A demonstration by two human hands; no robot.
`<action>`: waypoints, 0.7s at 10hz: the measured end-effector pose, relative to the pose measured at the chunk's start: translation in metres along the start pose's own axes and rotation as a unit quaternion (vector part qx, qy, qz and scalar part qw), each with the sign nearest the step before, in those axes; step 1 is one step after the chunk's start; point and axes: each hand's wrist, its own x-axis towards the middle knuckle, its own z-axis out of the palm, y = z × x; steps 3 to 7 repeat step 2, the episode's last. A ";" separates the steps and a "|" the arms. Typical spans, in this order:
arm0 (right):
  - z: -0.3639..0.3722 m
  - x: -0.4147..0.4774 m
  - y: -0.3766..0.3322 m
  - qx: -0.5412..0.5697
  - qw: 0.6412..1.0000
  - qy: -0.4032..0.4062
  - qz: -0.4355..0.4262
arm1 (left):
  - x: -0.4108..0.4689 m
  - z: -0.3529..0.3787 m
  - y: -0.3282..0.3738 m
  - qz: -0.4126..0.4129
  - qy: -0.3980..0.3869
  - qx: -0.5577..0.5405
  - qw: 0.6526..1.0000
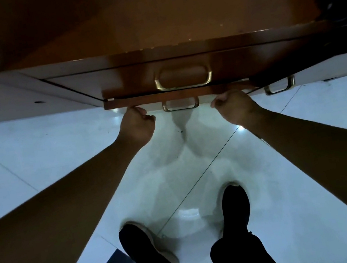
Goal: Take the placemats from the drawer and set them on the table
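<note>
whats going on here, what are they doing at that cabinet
A person stands at a brown wooden cabinet, looking down. The left hand and right hand are curled on the front edge of the lower brown wooden drawer, one on either side of its brass handle. The drawer sticks out only slightly, so its inside is hidden and no placemats are in view yet. The person's black shoes stand on the white tiled floor.
</note>
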 end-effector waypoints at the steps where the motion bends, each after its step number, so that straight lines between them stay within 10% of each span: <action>1: 0.000 0.003 -0.003 -0.082 0.997 0.014 0.007 | 0.000 -0.004 0.001 0.004 0.011 0.111 0.994; 7: 0.005 -0.004 0.000 -0.140 0.990 0.029 -0.018 | -0.015 -0.006 0.003 0.039 0.001 0.159 0.987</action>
